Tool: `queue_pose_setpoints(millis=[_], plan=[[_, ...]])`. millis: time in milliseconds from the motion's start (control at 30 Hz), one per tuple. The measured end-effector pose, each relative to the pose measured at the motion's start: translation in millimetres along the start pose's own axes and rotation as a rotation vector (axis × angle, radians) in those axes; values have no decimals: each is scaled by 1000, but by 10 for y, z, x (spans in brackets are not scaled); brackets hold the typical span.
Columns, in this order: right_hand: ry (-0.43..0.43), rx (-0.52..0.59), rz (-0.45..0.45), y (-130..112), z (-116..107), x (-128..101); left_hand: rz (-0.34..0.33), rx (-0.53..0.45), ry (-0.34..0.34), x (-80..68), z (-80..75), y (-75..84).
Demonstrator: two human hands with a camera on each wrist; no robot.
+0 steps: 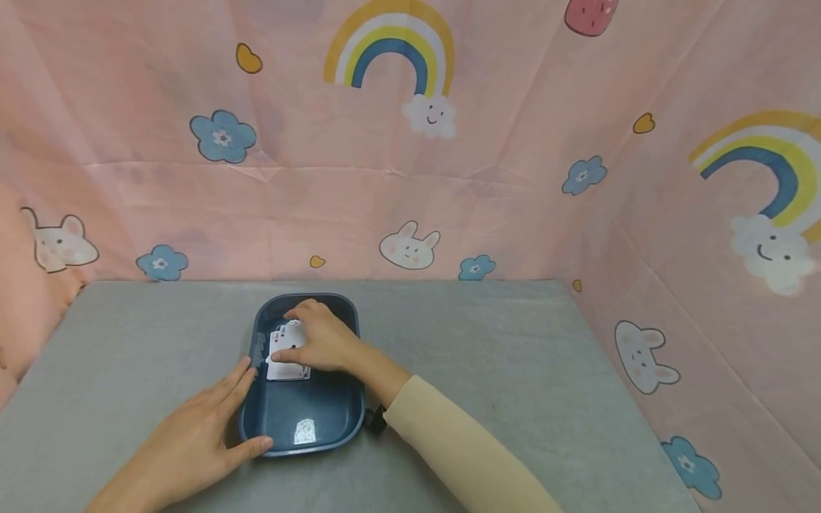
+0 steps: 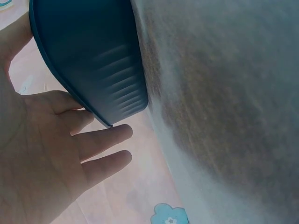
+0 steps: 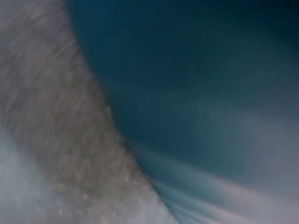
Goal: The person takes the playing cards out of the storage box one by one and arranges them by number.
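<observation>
A dark blue tray with rounded corners and raised walls lies on the grey table. Several white playing cards, aces among them, lie overlapping inside its far half. Over these cards reaches my right hand, thumb and fingers spread apart; whether the fingertips touch a card is hard to tell. My left hand rests against the tray's left side, with the thumb by the near corner and extended fingers along the rim. In the left wrist view, the left hand touches the tray's outer edge.
Grey cloth covers the table. A pink patterned curtain hangs behind the table and along its right side. Beside the tray's right wall, a small black device sits at my right wrist. The right wrist view is blurred, showing the tray's wall close up.
</observation>
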State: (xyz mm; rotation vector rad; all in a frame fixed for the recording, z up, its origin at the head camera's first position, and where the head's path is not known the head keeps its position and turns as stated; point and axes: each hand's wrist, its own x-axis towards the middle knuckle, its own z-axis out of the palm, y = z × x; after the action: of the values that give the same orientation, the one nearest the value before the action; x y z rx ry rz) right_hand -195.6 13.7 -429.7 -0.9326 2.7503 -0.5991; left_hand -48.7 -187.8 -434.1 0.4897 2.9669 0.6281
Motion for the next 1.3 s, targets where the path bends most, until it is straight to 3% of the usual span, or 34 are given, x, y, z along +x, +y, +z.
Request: queue_pose_setpoints(millis=[767,1300], plan=[[-138,-173,37,31,151,118,10,1,9,-9,5,-3],[-132,-243,21,12,189,119,7,-10,4,-9,-1,-12]])
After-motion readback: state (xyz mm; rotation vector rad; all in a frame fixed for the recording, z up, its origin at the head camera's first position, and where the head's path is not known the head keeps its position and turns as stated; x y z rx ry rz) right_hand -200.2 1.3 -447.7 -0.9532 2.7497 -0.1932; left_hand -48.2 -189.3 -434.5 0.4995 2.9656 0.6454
